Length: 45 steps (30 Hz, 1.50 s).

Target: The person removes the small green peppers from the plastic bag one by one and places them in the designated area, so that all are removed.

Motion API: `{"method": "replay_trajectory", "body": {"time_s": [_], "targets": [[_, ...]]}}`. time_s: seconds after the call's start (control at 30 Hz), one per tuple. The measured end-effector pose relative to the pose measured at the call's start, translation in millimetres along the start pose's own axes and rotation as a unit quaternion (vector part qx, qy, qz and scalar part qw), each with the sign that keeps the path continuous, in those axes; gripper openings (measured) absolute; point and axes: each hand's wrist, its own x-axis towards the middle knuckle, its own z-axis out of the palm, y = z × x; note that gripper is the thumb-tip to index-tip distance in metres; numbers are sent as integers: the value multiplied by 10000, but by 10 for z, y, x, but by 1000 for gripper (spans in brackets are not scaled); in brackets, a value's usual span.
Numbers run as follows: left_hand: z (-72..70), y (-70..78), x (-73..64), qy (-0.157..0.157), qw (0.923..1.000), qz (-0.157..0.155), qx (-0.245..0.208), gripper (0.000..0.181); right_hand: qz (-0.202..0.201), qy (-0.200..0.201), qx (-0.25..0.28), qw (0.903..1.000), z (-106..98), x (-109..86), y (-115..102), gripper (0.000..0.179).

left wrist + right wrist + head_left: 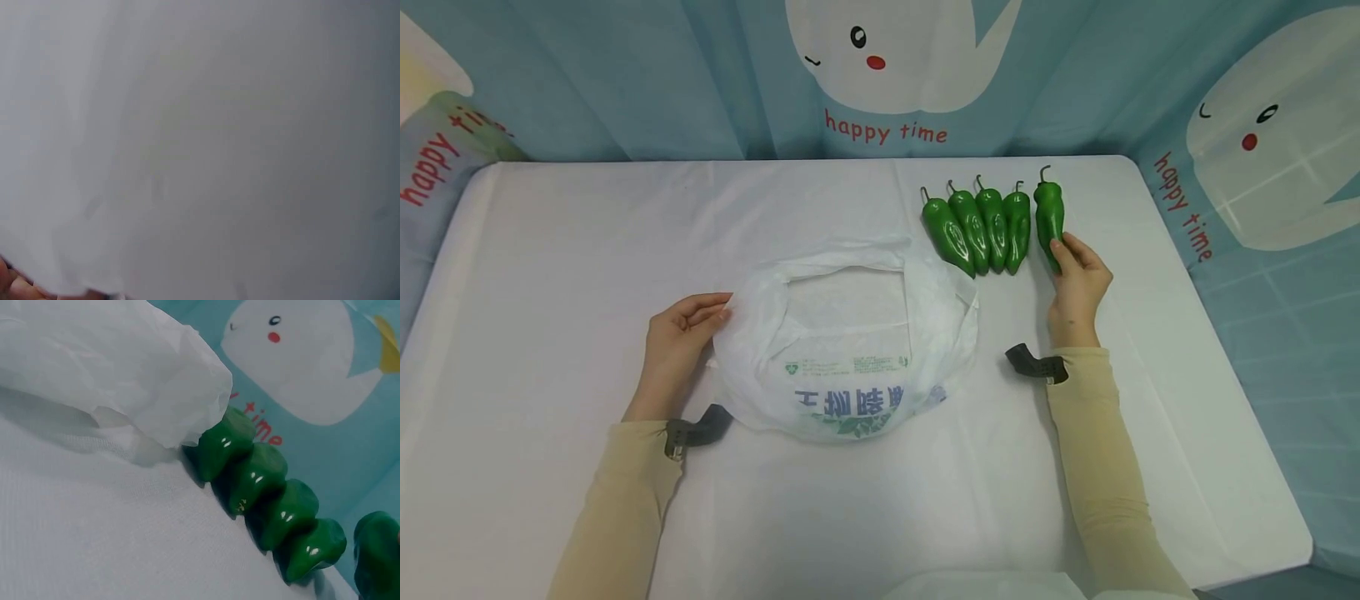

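Observation:
A white plastic bag (850,304) with blue and green print lies in the middle of the table, its mouth spread wide. My left hand (673,350) pinches the bag's left edge between thumb and fingers. In the left wrist view, pale blurred bag film (206,150) fills nearly everything, with a few fingertips low in the corner. My right hand (1078,279) holds a green pepper (1048,208) by its lower end, stem pointing away. Left of it, several more green peppers (992,221) lie side by side in a row; the bag's rim overlaps the leftmost one's tip.
The white-covered table (572,242) ends at a blue curtain (647,75) printed with white whales, at the back and right. A dark wrist mount (700,425) juts from the left sleeve, another (1033,364) from the right. Something pale shows at the bottom edge.

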Motion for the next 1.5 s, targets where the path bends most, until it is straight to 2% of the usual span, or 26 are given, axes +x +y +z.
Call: {"method": "replay_trajectory", "body": {"time_s": [0.13, 0.57, 0.9, 1.07, 1.23, 1.4, 1.5], "targets": [[12, 1, 2, -8, 10000, -15, 14, 36, 183, 49, -32, 9998, -22, 29, 1, 23], [8, 15, -8, 3, 9998, -193, -61, 34, 318, -137, -674, 9971, -75, 88, 20, 20], [14, 28, -14, 3, 9997, -202, -152, 34, 111, -279, -1193, 9924, -102, 108, 28, 11], [16, 21, -10, -3, 9998, -169, -138, 35, -40, -241, -1500, 9884, -137, 117, 28, 16], [18, 17, -5, -20, 9996, -174, -210, 35, -151, -331, -1417, 9892, -171, 140, 42, 22], [16, 13, -5, -20, 9998, -122, -143, 34, -75, -459, -1243, 9912, -179, 150, 53, 28], [13, 7, -2, -17, 9999, -92, -112, 34, -103, -565, -1377, 9888, -175, 151, 59, 30]]}}
